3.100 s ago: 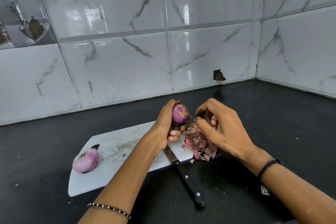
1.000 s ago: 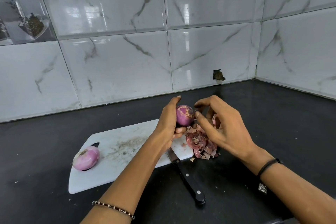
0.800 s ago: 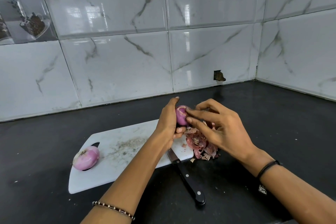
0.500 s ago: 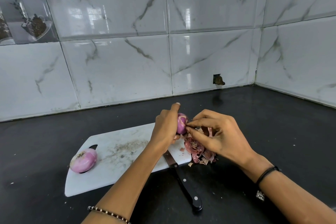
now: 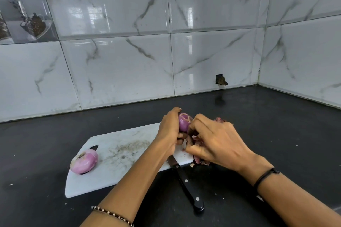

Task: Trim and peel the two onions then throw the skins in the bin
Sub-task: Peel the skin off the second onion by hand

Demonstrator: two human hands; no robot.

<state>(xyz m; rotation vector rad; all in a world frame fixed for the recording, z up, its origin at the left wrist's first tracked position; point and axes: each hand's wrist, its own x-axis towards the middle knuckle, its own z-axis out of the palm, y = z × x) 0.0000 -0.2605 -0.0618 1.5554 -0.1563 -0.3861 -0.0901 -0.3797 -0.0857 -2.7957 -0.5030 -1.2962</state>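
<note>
One onion (image 5: 184, 122): left hand (image 5: 168, 131) fingers clamped round it, right hand (image 5: 218, 143) fingers pinching it.

Held onion (image 5: 184, 122): purple, pale veined top.
Second onion (image 5: 84, 161): pink-purple, white streaks.
Skins (image 5: 200, 162): reddish-pink.
Cutting board (image 5: 118, 153): white, grey speckling.
Knife handle (image 5: 191, 193): black, silver rivets.
Table (image 5: 276, 125): black.
Wall tiles (image 5: 120, 72): white, grey marble veins.

A white rectangular plastic cutting board (image 5: 114, 162) lies under and left of the fingers (image 5: 195, 121), on a black stone countertop (image 5: 276, 134). A black-handled kitchen knife (image 5: 186, 184) rests nearer the viewer, blade on the board. Behind the fingers stand white marble-veined wall tiles (image 5: 120, 72), one with a small hole (image 5: 221, 80).
</note>
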